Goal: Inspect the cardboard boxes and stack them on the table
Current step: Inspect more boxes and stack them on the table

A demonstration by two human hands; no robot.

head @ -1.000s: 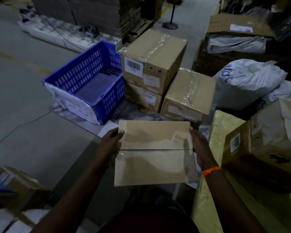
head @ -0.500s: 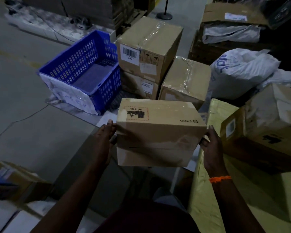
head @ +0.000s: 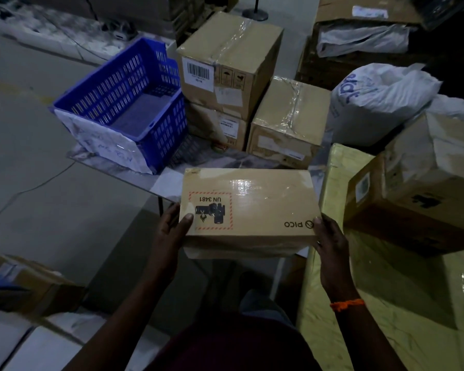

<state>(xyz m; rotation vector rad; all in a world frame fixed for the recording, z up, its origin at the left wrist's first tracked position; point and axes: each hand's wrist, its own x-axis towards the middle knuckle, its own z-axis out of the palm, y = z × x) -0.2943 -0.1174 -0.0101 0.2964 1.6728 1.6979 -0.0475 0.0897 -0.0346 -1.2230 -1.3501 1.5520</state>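
Left hand (head: 172,231): yours, clasped on the left end of the cardboard box (head: 252,207), thumb laid on the top face.
Right hand (head: 330,236): yours, clasped on the right end of the same box, thumb at the top edge; an orange band (head: 347,304) circles the wrist.
Cardboard box: brown, taped glossy along the top, held level between your two hands in front of your body, at the near edge of the table (head: 252,159) and apart from the boxes on it.
Hazard label (head: 210,210): red dashed border, reads "UN 3481", upside down to you, just beside your left thumb.
PICO mark (head: 298,224): printed on the top face, also upside down, near your right thumb.
Barcode box (head: 231,57): on the table beyond, resting on a lower box (head: 220,127).
Taped box (head: 289,121): just right of that pair, touching it.
Blue crate (head: 113,87): slotted plastic, left of the stack, tilted, a white sheet (head: 110,145) over its front.
White sack (head: 378,103): right of the taped box, blue lettering partly visible.
Yellow parcel (head: 373,290): large, wrapped, at your right side.
Brown carton (head: 426,188): sits on the yellow parcel, top flaps crumpled.
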